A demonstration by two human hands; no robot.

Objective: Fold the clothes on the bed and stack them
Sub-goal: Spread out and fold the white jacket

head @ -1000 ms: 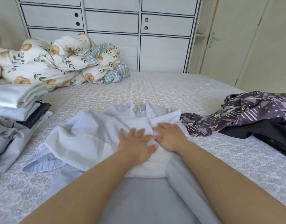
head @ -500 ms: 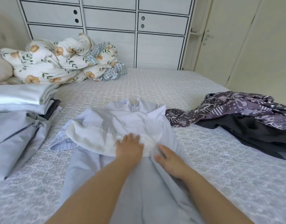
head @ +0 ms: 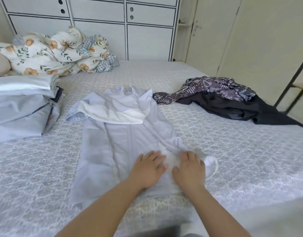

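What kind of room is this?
Most likely a bedroom. There is a big bed with a patterned cover, a rumpled flowery quilt at its far end, and tall white cupboards behind. A pale garment lies spread on the bed for folding.

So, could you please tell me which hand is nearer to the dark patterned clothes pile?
Right. The right hand lies flat on the pale garment's lower end, on the side toward the dark patterned clothes pile; the left hand lies beside it, farther away.
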